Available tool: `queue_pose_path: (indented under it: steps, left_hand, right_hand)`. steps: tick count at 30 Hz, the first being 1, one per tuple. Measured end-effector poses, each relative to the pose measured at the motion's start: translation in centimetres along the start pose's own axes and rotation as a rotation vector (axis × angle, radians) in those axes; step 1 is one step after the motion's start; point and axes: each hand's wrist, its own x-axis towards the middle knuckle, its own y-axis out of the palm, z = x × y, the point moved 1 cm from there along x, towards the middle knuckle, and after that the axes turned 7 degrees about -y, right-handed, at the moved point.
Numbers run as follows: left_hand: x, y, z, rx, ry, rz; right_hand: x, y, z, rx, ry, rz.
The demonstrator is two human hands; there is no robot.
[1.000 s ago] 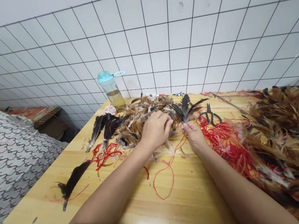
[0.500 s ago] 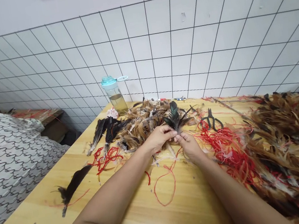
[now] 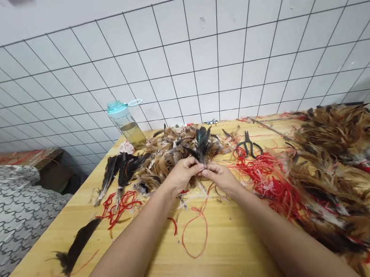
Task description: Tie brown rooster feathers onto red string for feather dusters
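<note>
A small bunch of dark, green-sheened feathers stands upright between my hands, its quill ends pinched at the fingertips. My left hand closes on the base of the bunch from the left. My right hand meets it from the right, with thumb and fingers pressed on the same quills. Just behind lies a heap of brown feathers. Below my hands a red string forms a loop on the wooden table. The quill tips themselves are hidden by my fingers.
Black scissors and a tangle of red string lie to the right, beside a large feather pile. A bottle stands at the back left. Black feather bundles and a long black feather lie on the left.
The view has turned slightly to the right, so everything sits further left in the picture. My right fingers have shifted a little on the quills; both hands still pinch the feathers.
</note>
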Motion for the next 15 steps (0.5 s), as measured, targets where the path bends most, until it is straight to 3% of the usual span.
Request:
queue_pose_path:
  steps: [3,8,15]
  left_hand:
    - [-0.1,0.0,0.0,0.077,0.019,-0.047]
    - [-0.1,-0.1,0.4,0.250,0.072,-0.092]
    - [-0.2,0.6,0.7,0.214,0.050,-0.036]
  right_hand:
    - [0.2,-0.1,-0.3,-0.022,-0.039,-0.015]
    - [0.2,0.2,-1.1,0.103,0.021,0.119]
    - [0.2,0.2,-0.8,0.006,-0.058,0.067]
